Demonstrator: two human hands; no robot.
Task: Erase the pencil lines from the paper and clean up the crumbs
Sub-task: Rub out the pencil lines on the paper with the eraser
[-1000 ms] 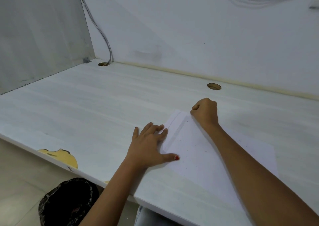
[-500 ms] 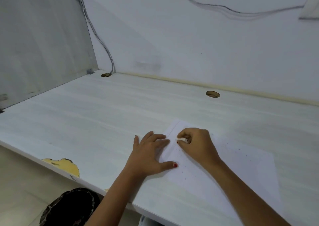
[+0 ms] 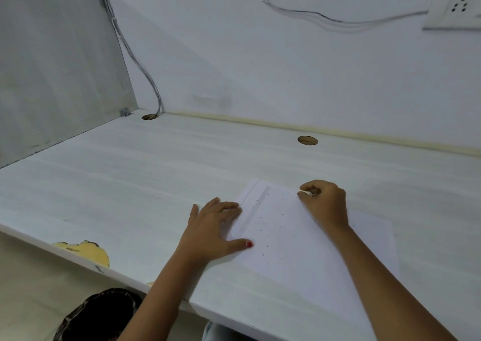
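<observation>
Right hand: fingers curled, pinching a small white block eraser between thumb and fingertips. It is sitting at the far edge of the sheet with the eraser's tip pointing left. Whether the tip is touching the paper cannot be told.

Left hand: lying flat with fingers straight and spread, gripping nothing. It is pressing down on the sheet's left margin, the thumb reaching onto the paper on the near side.

White rectangular sheet of paper: lying flat and slanted on the pale wood-grain laminate worktop, one corner pointing away from the person.

Faint grey pencil line: showing as a long smudged streak just inside the left margin, right beside the left fingertips. Its long axis is running from the far corner down toward the left thumb. It is lying to the left of the eraser and slightly nearer the person, between the two hands.

Dark eraser crumbs: lying as fine specks across the middle of the sheet, between the streak and the right forearm.

Assessment: erasing is probably part-way through, and the crumbs are not yet cleared. The left hand is nearer the streak but is busy anchoring the paper. The right hand, carrying the eraser, would likely be crossing leftward and then rubbing lengthwise along the streak.
</observation>
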